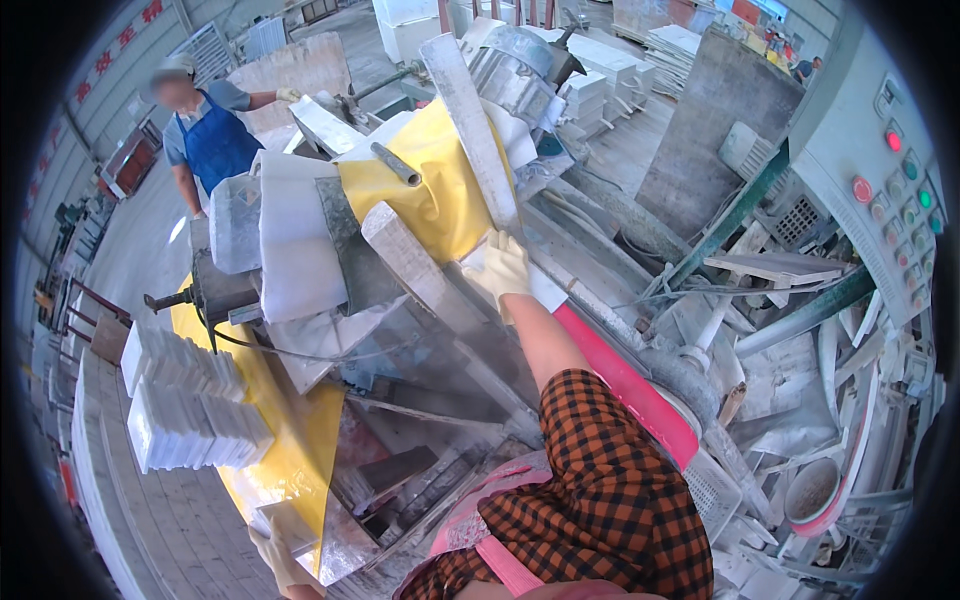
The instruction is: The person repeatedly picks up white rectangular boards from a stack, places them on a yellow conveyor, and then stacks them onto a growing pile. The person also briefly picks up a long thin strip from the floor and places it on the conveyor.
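My right hand [502, 268], in a cream glove, reaches forward with its fingers stretched out over a white tile [545, 288] at the end of a pink-edged rail [625, 375]. Just ahead of it hang a yellow sheet [425, 175] and a long grey slat [468, 130], part of a machine. Low at the left, my left hand [278, 552], gloved too, grips the edge of a small white tile [268, 518] beside a yellow cover [290, 450]. Part of that hand's grip is hidden.
Stacks of white tiles [195, 420] stand on the left. A co-worker in a blue apron [220, 140] stands beyond the machine motor [225, 285]. On the right are a control panel [885, 185] with lit buttons, scrap pieces and a round pink-rimmed container [815, 490].
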A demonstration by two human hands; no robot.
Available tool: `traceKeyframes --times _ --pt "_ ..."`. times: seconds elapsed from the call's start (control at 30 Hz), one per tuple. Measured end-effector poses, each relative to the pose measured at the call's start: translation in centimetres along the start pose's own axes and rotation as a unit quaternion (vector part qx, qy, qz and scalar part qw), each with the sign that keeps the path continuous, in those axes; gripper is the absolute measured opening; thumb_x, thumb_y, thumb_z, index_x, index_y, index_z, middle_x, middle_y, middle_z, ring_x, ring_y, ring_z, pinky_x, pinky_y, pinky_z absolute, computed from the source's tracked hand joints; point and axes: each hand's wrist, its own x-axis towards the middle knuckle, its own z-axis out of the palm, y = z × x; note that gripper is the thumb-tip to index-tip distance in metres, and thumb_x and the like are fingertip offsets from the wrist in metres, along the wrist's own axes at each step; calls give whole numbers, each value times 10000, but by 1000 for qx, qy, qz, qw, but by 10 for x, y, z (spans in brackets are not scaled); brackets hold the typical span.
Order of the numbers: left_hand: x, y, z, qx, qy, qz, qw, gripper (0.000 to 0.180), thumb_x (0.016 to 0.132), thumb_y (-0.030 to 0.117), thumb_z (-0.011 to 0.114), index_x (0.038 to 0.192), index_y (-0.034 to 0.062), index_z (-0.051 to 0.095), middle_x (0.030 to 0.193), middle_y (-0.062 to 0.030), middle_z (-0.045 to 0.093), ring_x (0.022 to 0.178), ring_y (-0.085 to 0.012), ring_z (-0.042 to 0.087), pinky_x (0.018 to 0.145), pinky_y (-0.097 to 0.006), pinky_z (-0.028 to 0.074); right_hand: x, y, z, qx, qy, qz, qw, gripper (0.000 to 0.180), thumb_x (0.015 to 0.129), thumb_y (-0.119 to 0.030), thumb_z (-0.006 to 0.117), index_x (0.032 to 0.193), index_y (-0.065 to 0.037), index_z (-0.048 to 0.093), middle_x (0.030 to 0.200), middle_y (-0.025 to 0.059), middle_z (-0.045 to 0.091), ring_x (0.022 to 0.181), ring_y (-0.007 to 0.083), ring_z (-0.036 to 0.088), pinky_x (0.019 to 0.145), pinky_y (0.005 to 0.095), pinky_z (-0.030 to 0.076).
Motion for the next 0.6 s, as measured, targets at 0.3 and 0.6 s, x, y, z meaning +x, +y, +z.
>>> traceKeyframes --times 0.3,0.6 --pt "-14 14 4 -11 -1 17 1000 815 959 306 727 1590 23 297 1512 -206 464 1291 -298 543 1081 -372 445 -42 30 -43 25 -53 -12 998 830 673 -456 868 1274 20 551 1245 177 621 1199 343 574 1029 461 440" --pt "-21 26 9 -21 0 -18 1000 828 949 318 730 1586 8 300 1501 -191 475 1279 -300 554 1064 -377 464 -117 72 -115 7 -125 -8 992 835 679 -441 842 1283 51 542 1279 234 615 1198 398 575 1050 480 435"
